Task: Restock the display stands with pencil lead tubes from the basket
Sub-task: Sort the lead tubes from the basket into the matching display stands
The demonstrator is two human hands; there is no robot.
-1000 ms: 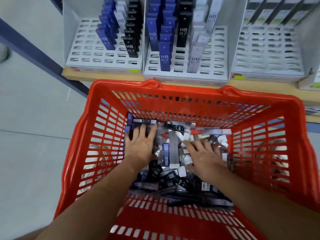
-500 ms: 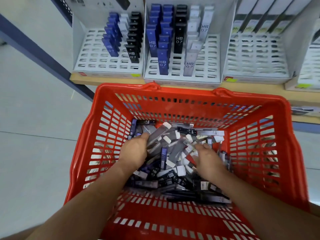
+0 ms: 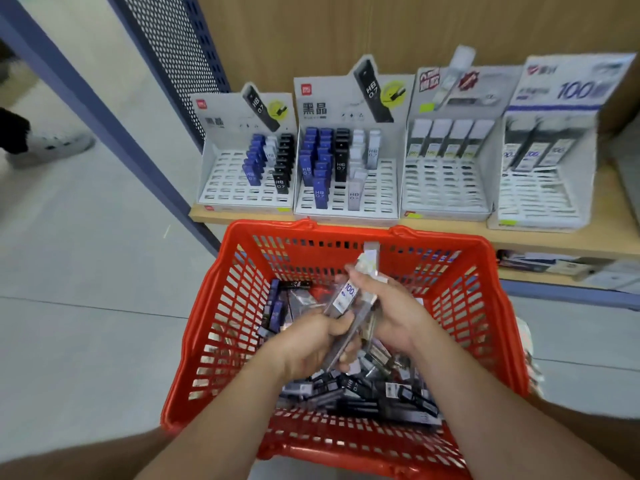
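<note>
Reaching into the pile, as they were half a second ago?

No longer. Both hands have risen out of it. The left hand (image 3: pixel 311 344) curls its fingers round the lower end of a bundle of lead tubes (image 3: pixel 346 296), and the right hand (image 3: pixel 391 313) clasps the upper part. The bundle tilts up and away, above the pile (image 3: pixel 346 386) of loose tubes in the basket (image 3: pixel 346 230).

What do the tubes look like?

The held ones are slim, flat-sided clear plastic with pale caps, and one label reads "100". Those in the pile are mostly black, blue and grey, lying jumbled. The basket is glossy red plastic with slotted lattice walls.

And the display stands?

More of them shows than before, since the view has tipped upward. Four white cardboard stands sit side by side on a pale wooden shelf (image 3: pixel 616 237) just beyond the basket. Each has a slotted tray and a printed back card. The leftmost stand (image 3: pixel 225 188) and the second stand (image 3: pixel 377 192) hold upright blue, black and translucent white tubes marked "HB 0.7". The third stand (image 3: pixel 443 192) and the fourth stand (image 3: pixel 536 202) hold tubes in their back rows.
</note>
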